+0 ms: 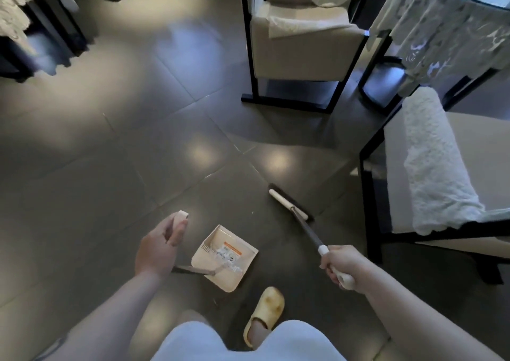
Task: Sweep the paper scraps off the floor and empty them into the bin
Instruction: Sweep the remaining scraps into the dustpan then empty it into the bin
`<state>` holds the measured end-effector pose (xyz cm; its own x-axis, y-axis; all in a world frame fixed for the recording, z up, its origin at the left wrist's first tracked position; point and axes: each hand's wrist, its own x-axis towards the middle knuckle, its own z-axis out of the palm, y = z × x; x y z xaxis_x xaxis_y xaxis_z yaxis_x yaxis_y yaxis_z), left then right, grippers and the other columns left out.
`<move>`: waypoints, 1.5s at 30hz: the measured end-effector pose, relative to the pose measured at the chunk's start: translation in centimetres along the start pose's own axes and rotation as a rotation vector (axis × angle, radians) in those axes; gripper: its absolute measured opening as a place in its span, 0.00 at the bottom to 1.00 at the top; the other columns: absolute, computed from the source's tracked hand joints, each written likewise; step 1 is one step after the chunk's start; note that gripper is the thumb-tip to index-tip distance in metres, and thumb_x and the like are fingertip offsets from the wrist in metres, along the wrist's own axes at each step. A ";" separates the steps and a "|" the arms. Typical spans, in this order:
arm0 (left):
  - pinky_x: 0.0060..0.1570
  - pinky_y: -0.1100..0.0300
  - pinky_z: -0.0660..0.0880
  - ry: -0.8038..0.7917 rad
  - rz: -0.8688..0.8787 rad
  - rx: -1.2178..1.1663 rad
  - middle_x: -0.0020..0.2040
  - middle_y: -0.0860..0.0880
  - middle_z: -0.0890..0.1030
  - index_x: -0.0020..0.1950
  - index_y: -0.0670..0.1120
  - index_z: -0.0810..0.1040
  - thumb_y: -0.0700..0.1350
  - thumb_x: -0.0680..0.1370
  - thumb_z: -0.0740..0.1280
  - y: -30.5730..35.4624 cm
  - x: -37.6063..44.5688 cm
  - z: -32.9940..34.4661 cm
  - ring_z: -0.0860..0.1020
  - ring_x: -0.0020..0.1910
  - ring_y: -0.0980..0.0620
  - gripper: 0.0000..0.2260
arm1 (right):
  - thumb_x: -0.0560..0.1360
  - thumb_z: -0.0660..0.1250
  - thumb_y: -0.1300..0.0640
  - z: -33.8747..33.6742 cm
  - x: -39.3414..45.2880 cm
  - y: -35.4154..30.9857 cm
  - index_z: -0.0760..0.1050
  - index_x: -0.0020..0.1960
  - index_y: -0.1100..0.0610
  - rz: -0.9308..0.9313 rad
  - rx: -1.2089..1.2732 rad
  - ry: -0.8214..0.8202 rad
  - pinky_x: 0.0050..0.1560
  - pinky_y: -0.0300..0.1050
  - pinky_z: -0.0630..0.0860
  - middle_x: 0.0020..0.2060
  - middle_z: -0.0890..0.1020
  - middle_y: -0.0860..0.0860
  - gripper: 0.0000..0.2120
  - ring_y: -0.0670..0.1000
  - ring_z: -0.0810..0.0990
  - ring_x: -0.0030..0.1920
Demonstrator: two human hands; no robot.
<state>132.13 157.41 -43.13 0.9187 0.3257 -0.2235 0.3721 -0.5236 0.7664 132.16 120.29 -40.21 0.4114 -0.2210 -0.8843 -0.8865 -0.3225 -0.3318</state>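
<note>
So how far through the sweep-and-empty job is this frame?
Mostly swept: white paper scraps already lie in the dustpan, and no loose scraps stand out on the floor. In hand: the left hand grips the dustpan handle, and the right hand grips the broom. Left: emptying; no bin is in view.

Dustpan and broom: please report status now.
Left hand grips dustpan handle. Right hand grips broom. Scraps in dustpan. Bin not visible.
</note>
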 end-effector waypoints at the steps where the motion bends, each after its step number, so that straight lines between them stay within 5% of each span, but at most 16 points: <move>1: 0.37 0.54 0.71 0.017 -0.013 -0.016 0.40 0.49 0.81 0.56 0.58 0.81 0.75 0.69 0.57 0.0 0.0 0.2 0.79 0.40 0.40 0.28 | 0.72 0.62 0.70 1.1 -0.2 0.6 0.75 0.54 0.59 0.005 -0.053 -0.031 0.21 0.37 0.67 0.29 0.73 0.57 0.13 0.48 0.70 0.22; 3: 0.38 0.54 0.71 0.031 -0.009 -0.025 0.44 0.45 0.83 0.59 0.56 0.81 0.73 0.71 0.58 0.2 0.0 0.7 0.80 0.44 0.37 0.28 | 0.71 0.61 0.69 3.0 -1.5 1.7 0.75 0.55 0.58 -0.011 -0.148 -0.112 0.21 0.38 0.67 0.27 0.73 0.56 0.15 0.49 0.69 0.20; 9: 0.37 0.56 0.70 0.044 0.005 0.036 0.43 0.50 0.82 0.57 0.54 0.81 0.68 0.76 0.58 2.1 2.3 1.6 0.77 0.40 0.47 0.23 | 0.70 0.65 0.67 1.3 -3.4 0.6 0.80 0.57 0.59 0.009 -0.105 -0.317 0.23 0.39 0.61 0.26 0.70 0.55 0.17 0.49 0.66 0.22; 14: 0.38 0.55 0.70 0.053 0.016 0.022 0.42 0.51 0.82 0.55 0.55 0.81 0.67 0.77 0.59 2.8 2.4 1.7 0.78 0.42 0.48 0.21 | 0.71 0.65 0.64 -4.1 -3.3 -1.6 0.77 0.59 0.48 -0.028 -0.057 -0.292 0.23 0.38 0.60 0.28 0.73 0.55 0.19 0.49 0.67 0.21; 18: 0.39 0.56 0.69 0.054 0.005 0.028 0.46 0.48 0.83 0.62 0.51 0.81 0.57 0.81 0.62 3.6 1.4 2.5 0.79 0.46 0.47 0.16 | 0.73 0.64 0.68 -2.0 -2.6 -3.3 0.72 0.66 0.52 -0.100 -0.113 -0.163 0.22 0.38 0.67 0.33 0.74 0.57 0.24 0.48 0.70 0.26; 23: 0.38 0.57 0.69 0.050 -0.016 0.041 0.48 0.49 0.83 0.64 0.50 0.80 0.56 0.81 0.62 4.1 1.3 1.7 0.78 0.47 0.48 0.17 | 0.72 0.62 0.69 1.9 -2.9 -4.0 0.77 0.56 0.62 -0.057 -0.164 -0.244 0.19 0.33 0.62 0.26 0.71 0.55 0.14 0.47 0.67 0.18; 26: 0.36 0.60 0.68 0.033 -0.037 0.045 0.47 0.50 0.81 0.63 0.49 0.79 0.56 0.81 0.62 4.2 1.3 1.5 0.78 0.46 0.50 0.17 | 0.71 0.65 0.66 0.2 -3.5 -4.4 0.79 0.56 0.58 -0.021 -0.177 -0.280 0.20 0.34 0.61 0.26 0.72 0.55 0.15 0.48 0.68 0.19; 32: 0.33 0.57 0.69 0.085 -0.174 -0.129 0.35 0.50 0.80 0.45 0.45 0.80 0.55 0.80 0.64 2.7 1.2 -1.3 0.76 0.34 0.51 0.15 | 0.71 0.65 0.69 -1.8 -4.7 -7.5 0.78 0.59 0.55 -0.099 -0.083 -0.393 0.20 0.40 0.65 0.31 0.72 0.59 0.20 0.52 0.70 0.25; 38: 0.28 0.59 0.68 0.468 -0.354 -0.386 0.22 0.47 0.73 0.35 0.40 0.77 0.55 0.80 0.65 0.1 2.4 -7.4 0.71 0.22 0.49 0.21 | 0.72 0.63 0.71 5.7 -7.7 -15.7 0.79 0.49 0.55 -0.263 -0.198 -0.333 0.17 0.35 0.61 0.27 0.71 0.57 0.14 0.48 0.66 0.18; 42: 0.25 0.62 0.65 0.485 -0.365 -0.507 0.21 0.47 0.70 0.35 0.40 0.75 0.54 0.80 0.66 -2.1 3.0 -12.1 0.67 0.18 0.51 0.20 | 0.72 0.64 0.67 10.9 -8.0 -20.9 0.78 0.41 0.65 -0.279 -0.219 -0.324 0.18 0.33 0.60 0.24 0.72 0.56 0.04 0.48 0.67 0.18; 45: 0.27 0.62 0.63 0.513 -0.362 -0.571 0.20 0.48 0.69 0.34 0.41 0.74 0.52 0.79 0.67 -3.7 3.2 -15.3 0.66 0.18 0.52 0.19 | 0.73 0.64 0.64 14.7 -7.5 -24.3 0.71 0.28 0.62 -0.241 -0.210 -0.343 0.17 0.31 0.58 0.20 0.70 0.55 0.14 0.48 0.65 0.15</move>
<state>131.65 172.40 -37.45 0.5306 0.7854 -0.3188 0.3809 0.1151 0.9174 147.56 143.32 -30.37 0.4752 0.1886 -0.8594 -0.6974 -0.5148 -0.4986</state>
